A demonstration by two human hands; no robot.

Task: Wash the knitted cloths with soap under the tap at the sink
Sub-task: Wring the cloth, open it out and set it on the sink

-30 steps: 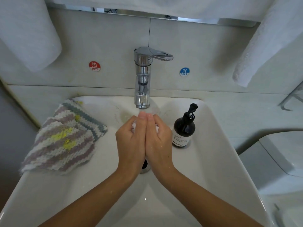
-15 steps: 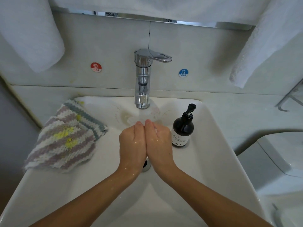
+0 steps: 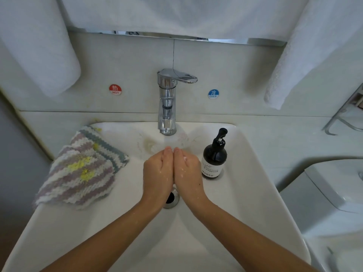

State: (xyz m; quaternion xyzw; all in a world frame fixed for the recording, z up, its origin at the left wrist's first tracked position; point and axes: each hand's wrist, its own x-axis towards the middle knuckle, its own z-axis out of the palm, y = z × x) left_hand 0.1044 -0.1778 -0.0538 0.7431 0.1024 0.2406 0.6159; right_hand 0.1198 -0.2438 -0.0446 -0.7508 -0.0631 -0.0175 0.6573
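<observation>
— How are the fingers?
— The wet left hand (image 3: pixel 157 173) and wet right hand (image 3: pixel 187 173) press edge to edge over the white ceramic sink (image 3: pixel 255 193), fingers straight and together, grasping nothing.
— And the cloths?
— The striped knitted cloths (image 3: pixel 82 169), fuzzy pink, white, grey and yellow, lie stacked on the sink's left rim. A dark glossy pump soap bottle (image 3: pixel 214 156) stands right of the chrome tap (image 3: pixel 167 101).

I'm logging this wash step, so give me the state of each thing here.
knitted cloths: stacked on sink rim, untouched
tap: lever turned toward cold; flow unclear
soap bottle: upright, pump up
left hand: open, wet, beside the other
right hand: open, wet
drain: open
</observation>
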